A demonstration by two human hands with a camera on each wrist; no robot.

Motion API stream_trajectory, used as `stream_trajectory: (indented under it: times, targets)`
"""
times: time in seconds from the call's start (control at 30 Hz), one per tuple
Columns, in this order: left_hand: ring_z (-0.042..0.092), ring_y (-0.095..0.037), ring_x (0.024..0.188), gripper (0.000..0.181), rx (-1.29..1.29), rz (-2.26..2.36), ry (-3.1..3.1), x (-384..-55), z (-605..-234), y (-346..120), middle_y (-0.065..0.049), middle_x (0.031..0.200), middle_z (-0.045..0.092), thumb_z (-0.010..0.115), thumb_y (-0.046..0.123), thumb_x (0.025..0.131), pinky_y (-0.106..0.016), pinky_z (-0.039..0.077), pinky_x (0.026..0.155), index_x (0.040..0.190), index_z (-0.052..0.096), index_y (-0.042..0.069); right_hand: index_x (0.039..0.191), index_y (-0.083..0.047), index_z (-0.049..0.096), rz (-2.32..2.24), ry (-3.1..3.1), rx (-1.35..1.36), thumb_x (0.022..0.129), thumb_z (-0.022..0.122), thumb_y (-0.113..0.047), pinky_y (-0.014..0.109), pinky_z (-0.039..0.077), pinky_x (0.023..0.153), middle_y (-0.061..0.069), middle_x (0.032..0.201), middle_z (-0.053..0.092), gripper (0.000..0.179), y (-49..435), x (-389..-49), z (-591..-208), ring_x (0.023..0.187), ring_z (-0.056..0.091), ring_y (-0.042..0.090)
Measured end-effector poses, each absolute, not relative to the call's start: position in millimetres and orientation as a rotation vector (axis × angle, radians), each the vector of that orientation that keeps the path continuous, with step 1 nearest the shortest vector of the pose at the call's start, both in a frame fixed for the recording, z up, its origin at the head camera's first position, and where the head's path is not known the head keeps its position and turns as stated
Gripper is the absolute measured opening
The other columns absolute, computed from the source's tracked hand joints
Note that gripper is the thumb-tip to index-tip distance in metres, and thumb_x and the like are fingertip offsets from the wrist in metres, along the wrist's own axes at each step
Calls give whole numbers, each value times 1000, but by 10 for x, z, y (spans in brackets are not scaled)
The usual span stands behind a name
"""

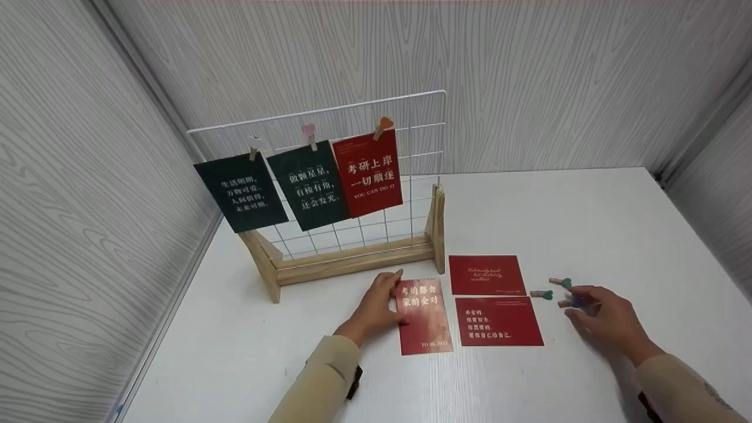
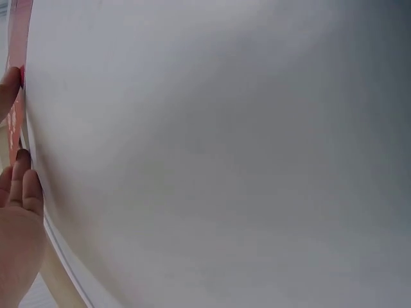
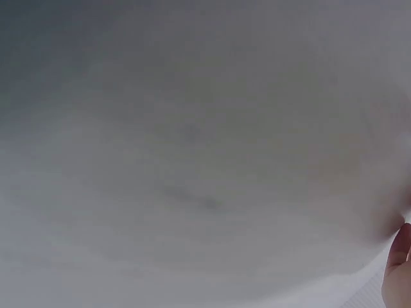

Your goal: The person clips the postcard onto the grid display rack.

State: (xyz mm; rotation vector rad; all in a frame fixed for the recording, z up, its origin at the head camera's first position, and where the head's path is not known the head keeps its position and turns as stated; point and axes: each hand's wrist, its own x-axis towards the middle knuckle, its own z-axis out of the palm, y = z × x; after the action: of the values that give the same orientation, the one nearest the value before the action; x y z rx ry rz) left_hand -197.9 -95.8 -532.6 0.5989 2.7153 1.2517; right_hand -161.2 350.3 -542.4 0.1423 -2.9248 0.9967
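My left hand (image 1: 376,302) grips the left edge of an upright red card (image 1: 426,329) with white lettering, a finger at its top left corner and the thumb lower down. In the left wrist view this card (image 2: 19,38) shows at the far left, between thumb and fingers. My right hand (image 1: 611,317) is at a small wooden clothespin with a blue heart (image 1: 577,302), thumb and index finger apart on either side of it. Beside it lie two clothespins with green hearts, one farther back (image 1: 561,282) and one to the left (image 1: 541,294).
Two red cards lie flat, one behind (image 1: 487,275) the other (image 1: 499,322). A white wire grid rack (image 1: 317,111) on a wooden base (image 1: 355,261) stands behind. Two dark green cards (image 1: 241,194) and a red one (image 1: 370,176) hang there by heart clothespins.
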Motion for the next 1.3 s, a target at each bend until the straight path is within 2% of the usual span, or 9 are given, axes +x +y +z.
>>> stream_trajectory:
  times: [0.13, 0.27, 0.5, 0.77, 0.9, 1.0, 1.13, 1.3]
  targets:
    - [51, -18, 89, 94, 549, 1313, 2665, -1969, -5320, -975, -13, 128, 42, 85, 8, 69, -32, 47, 79, 145, 33, -2, 119, 1, 61, 995, -2924, 155, 83, 72, -8, 46, 52, 81, 15, 106, 63, 38, 3488, -1612, -5417, 92, 59, 30]
    - [54, -16, 83, 89, 538, 1330, 2652, -1966, -5308, -990, -12, 120, 46, 84, 7, 70, -29, 49, 75, 143, 36, -2, 110, -3, 68, 968, -2925, 155, 83, 72, -8, 33, 51, 77, 11, 102, 64, 28, 3483, -1617, -5410, 90, 58, 27]
    - [57, -16, 79, 75, 503, 1426, 2593, -1986, -5292, -1013, -8, 103, 52, 83, 0, 70, -25, 50, 68, 135, 46, -3, 106, -6, 69, 978, -2947, 146, 85, 71, -10, 38, 51, 76, 10, 102, 64, 21, 3465, -1643, -5391, 88, 57, 26]
    - [60, -18, 85, 58, 319, 1664, 2393, -2013, -5207, -1030, -9, 100, 57, 72, -8, 79, -31, 56, 66, 133, 51, 1, 110, -7, 64, 1103, -2914, 146, 90, 68, -22, 46, 50, 82, 13, 106, 64, 25, 3437, -1661, -5356, 93, 60, 31]
    - [61, -18, 83, 57, 244, 1750, 2285, -2013, -5092, -1039, -11, 98, 58, 70, -8, 81, -37, 57, 65, 134, 51, 4, 109, -8, 65, 1157, -2886, 173, 90, 67, -19, 27, 50, 79, 14, 107, 65, 22, 3391, -1689, -5324, 93, 63, 32]
    - [62, -17, 81, 57, 225, 1772, 2260, -2026, -5031, -1057, -11, 96, 58, 70, -7, 81, -37, 57, 64, 133, 52, 6, 109, -10, 65, 1191, -2848, 219, 90, 67, -15, 17, 48, 74, 11, 112, 66, 20, 3345, -1726, -5302, 92, 65, 27]
    - [61, -18, 85, 55, 244, 1770, 2288, -2050, -4967, -1085, -9, 96, 59, 71, -3, 83, -34, 57, 65, 133, 51, 7, 111, -13, 65, 1225, -2815, 251, 91, 65, -15, 18, 48, 74, 6, 111, 66, 20, 3262, -1784, -5247, 91, 63, 22]
    - [58, -19, 89, 51, 289, 1759, 2339, -2075, -4824, -1079, -8, 100, 60, 68, 1, 87, -34, 57, 68, 134, 50, 10, 109, -10, 65, 1313, -2737, 292, 91, 66, -14, 17, 48, 70, 9, 101, 68, 18, 3167, -1880, -5141, 85, 63, 23]
